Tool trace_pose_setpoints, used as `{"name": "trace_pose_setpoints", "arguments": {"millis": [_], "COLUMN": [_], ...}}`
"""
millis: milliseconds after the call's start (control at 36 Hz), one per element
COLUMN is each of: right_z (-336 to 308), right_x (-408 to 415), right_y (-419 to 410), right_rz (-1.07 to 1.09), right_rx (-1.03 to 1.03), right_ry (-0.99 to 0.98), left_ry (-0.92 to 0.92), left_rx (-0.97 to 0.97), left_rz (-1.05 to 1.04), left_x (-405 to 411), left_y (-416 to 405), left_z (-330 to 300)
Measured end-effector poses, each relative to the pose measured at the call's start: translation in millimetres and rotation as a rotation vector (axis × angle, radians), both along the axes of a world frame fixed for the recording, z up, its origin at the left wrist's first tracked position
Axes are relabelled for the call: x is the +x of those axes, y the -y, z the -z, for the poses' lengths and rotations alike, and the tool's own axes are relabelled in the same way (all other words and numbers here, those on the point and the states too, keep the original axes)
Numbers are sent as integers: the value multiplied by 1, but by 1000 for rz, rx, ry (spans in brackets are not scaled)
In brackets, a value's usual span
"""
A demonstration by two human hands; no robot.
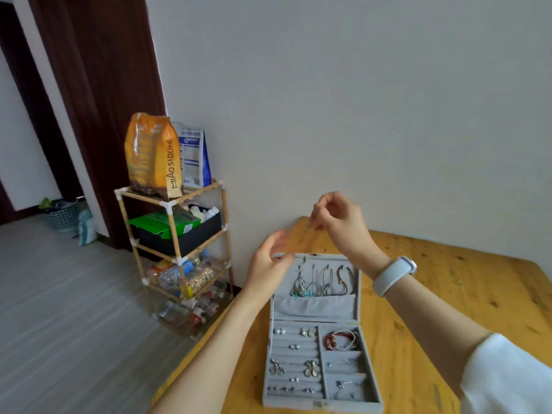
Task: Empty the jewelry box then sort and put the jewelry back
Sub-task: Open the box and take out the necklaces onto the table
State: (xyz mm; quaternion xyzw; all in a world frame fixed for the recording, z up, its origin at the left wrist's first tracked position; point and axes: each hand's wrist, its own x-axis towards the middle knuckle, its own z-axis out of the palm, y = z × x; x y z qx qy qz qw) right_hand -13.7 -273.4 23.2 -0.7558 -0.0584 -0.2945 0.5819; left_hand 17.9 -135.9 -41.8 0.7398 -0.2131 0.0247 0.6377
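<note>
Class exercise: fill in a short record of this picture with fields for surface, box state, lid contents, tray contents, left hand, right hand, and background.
surface: wooden table
box state: grey jewelry box open, lid up
lid contents: necklaces hanging
tray contents: earrings in the ring rolls, red bead bracelet in the top right compartment
left hand: near the lid's top edge; grip unclear, blurred
right hand: raised, pinching a thin chain
background: shelf rack with bags and bottles

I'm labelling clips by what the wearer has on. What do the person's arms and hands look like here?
Both forearms are bare. The right wrist carries a white smartwatch band, smooth and rounded. Further up that arm, a loose white sleeve shows at the frame's lower right. The left hand and right hand show no visible rings or gloves; no sleeve is visible on the left arm.
</note>
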Motion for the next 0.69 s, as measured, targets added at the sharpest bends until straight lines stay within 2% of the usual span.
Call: {"name": "trace_pose_setpoints", "arguments": {"millis": [111, 222, 278, 389, 472, 528, 694], "right_z": [-6, 14, 31, 72, 109, 132, 172], "right_x": [-46, -100, -126, -176, -213, -237, -293], "right_y": [15, 40, 55, 91, 118, 134, 159], "right_rz": [-56, -27, -53, -154, -101, -61, -31], "right_rx": [20, 79, 274, 813, 988, 912, 333], "right_ry": [-17, -92, -152, -296, -385, -472, -875], "left_ry": [-99, -290, -375, -484, -549, -587, -481], "left_rx": [-115, -154, -203, -214, -145, -75, 239], "left_rz": [263, 428, 465, 461, 497, 515, 512], "left_x": [-51, -108, -134, -167, -184, -192, -197], "left_y": [17, 40, 54, 80, 94, 102, 116], "left_z": [-17, 3, 23, 61, 82, 95, 124]}}
